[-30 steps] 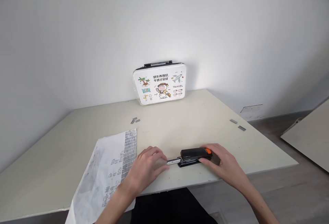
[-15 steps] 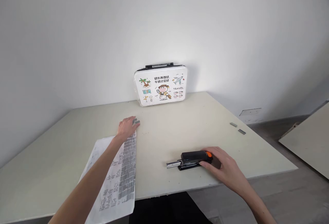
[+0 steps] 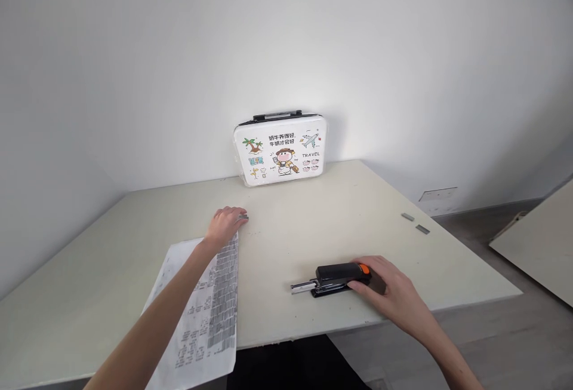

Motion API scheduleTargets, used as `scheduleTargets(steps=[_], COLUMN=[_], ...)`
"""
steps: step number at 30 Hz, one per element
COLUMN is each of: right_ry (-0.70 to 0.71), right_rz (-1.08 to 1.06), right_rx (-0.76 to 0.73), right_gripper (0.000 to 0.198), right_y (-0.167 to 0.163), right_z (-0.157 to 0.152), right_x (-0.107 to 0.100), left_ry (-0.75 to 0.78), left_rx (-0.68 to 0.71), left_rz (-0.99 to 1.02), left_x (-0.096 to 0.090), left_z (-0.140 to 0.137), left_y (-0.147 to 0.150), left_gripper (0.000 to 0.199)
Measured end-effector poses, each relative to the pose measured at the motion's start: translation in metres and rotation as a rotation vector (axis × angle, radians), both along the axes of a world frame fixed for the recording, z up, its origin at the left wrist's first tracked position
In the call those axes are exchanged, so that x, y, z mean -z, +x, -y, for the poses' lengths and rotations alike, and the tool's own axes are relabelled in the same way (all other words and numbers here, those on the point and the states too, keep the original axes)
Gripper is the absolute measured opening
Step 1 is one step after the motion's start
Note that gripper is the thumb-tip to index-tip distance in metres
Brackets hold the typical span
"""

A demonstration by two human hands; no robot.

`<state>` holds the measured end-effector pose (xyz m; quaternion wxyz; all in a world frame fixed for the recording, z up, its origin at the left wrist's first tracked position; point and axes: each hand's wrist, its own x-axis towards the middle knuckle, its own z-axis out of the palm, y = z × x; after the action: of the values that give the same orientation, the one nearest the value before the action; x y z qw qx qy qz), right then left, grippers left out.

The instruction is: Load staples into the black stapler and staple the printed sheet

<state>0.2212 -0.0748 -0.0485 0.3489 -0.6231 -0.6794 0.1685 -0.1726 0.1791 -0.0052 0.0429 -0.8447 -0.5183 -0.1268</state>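
Head view: what containers are in front of you?

Near the centre of the frame, a white case [image 3: 282, 163] stands upright by the wall [image 3: 286, 31], its black handle [image 3: 277, 116] on top. It is shut, so its contents are hidden from you. At lower right of centre, your black stapler [image 3: 338, 272] lies on the table [image 3: 286, 211], its metal tray [image 3: 303, 286] sticking out to the left; whether that tray holds any staples is too small to tell.

And the surface and room around you?

Your table is pale. A printed sheet [image 3: 219, 312] lies at lower left, its bottom running past the near edge. Toward the table's right side, two grey staple strips [image 3: 422, 229] lie just beside each other. You also have a wall plate [image 3: 437, 194] at middle right and grey floor [image 3: 380, 342] at lower right.

How are your hands posed?

Your left arm stretches up from lower left, above the sheet. The left hand [image 3: 225, 224] is palm down, thumb and fingers closed on some small grey strips [image 3: 244, 217]; you cannot tell whether they are off the table. Your right hand [image 3: 391, 285] comes from lower right, thumb and fingers gripping the stapler's orange-marked end.
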Motion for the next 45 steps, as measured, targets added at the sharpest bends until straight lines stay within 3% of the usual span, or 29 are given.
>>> scheduleTargets(steps=[20, 29, 45], right_ry=[-0.043, -0.02, -0.03], right_rz=[-0.047, -0.022, -0.031], right_rx=[-0.01, 0.004, -0.006], right_gripper=[0.038, 0.035, 0.035], right_y=[0.001, -0.001, -0.001], right_z=[0.0, 0.001, 0.001], right_x=[0.001, 0.0, -0.003], left_ry=[0.074, 0.055, 0.031], left_rx=[0.14, 0.158, 0.147], left_rz=[-0.035, -0.097, -0.072], left_x=[-0.006, 0.002, -0.01], left_z=[0.011, 0.006, 0.01], left_y=[-0.001, 0.003, 0.006], left_gripper=[0.025, 0.028, 0.027])
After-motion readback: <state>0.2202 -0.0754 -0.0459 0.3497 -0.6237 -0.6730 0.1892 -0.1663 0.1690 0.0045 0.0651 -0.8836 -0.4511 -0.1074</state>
